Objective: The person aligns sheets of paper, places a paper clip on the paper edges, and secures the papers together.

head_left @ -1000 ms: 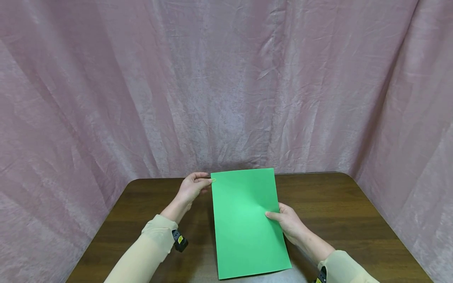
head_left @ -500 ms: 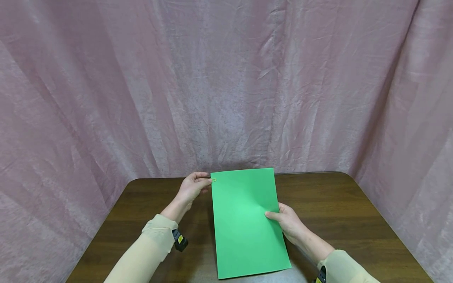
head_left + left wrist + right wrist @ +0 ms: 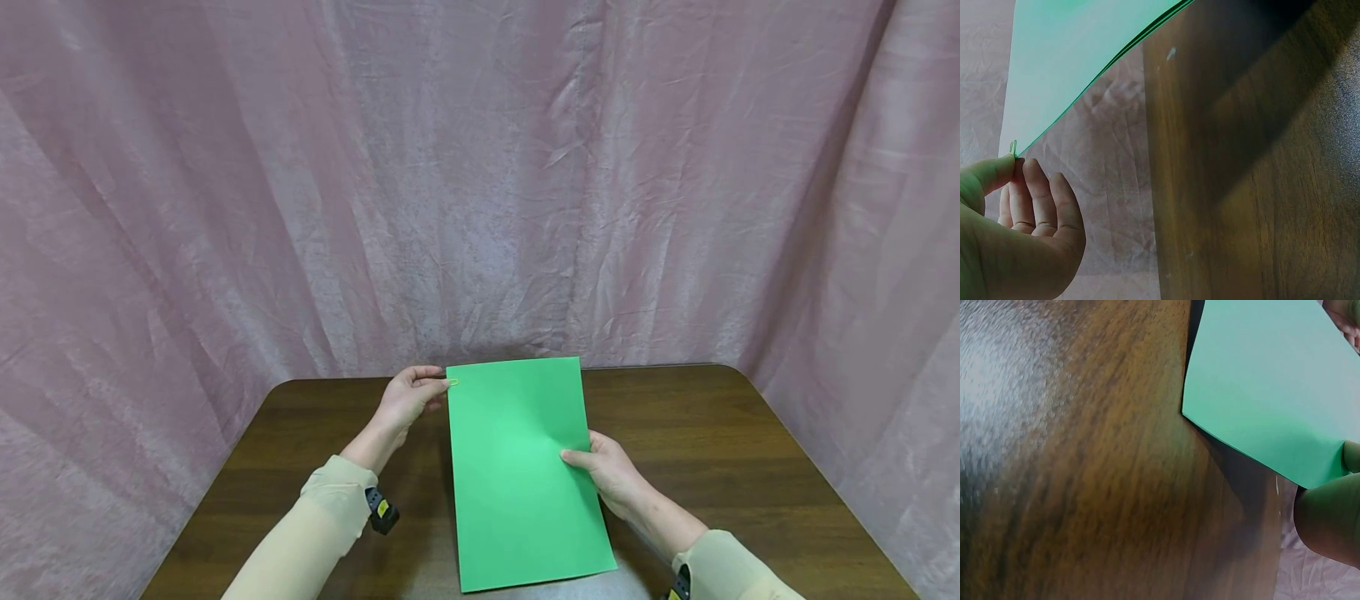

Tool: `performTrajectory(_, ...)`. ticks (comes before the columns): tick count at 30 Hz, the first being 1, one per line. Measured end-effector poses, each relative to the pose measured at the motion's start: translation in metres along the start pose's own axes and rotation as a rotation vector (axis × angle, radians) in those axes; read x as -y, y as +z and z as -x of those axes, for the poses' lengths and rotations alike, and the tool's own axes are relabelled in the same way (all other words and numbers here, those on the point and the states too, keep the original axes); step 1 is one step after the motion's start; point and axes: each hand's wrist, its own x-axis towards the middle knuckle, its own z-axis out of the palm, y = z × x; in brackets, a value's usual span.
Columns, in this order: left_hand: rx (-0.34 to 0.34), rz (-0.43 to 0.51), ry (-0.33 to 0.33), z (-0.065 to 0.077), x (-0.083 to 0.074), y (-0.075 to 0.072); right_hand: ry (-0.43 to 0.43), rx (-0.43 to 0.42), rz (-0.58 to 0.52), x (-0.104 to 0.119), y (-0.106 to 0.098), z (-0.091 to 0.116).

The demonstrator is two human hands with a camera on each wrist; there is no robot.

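Note:
Tilted up off the table is a stack of green paper (image 3: 521,508), its lower edge towards me. In the left wrist view the paper's side edge shows more than one layer. A thin yellow paper clip (image 3: 453,382) sits at the far left corner of the paper. My left hand (image 3: 405,403) pinches that clip at the paper's edge between thumb and forefinger, the other fingers loosely bent behind. My right hand (image 3: 613,477) grips the paper's right edge, with the thumb on top and the fingers hidden underneath. A slight dent shows in the paper beside this thumb.
The brown wooden table (image 3: 697,450) extends on both sides of the paper. Pink curtains (image 3: 480,183) hang behind it and along the sides, close to the far table edge. A dark strapped device (image 3: 381,510) sits on the left wrist.

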Motion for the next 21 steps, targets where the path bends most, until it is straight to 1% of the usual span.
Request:
performTrajectory(8,0.004,0.004,-0.003,-0.0013,0.0022,-0.0009,0.012,-0.002,0.003,0.0013,0.0022,0.0007)
performTrajectory(21,0.004,-0.01,0.008,0.0012,0.0016,-0.002,0.017,-0.014,0.011,0.0006,0.0043,0.0008)
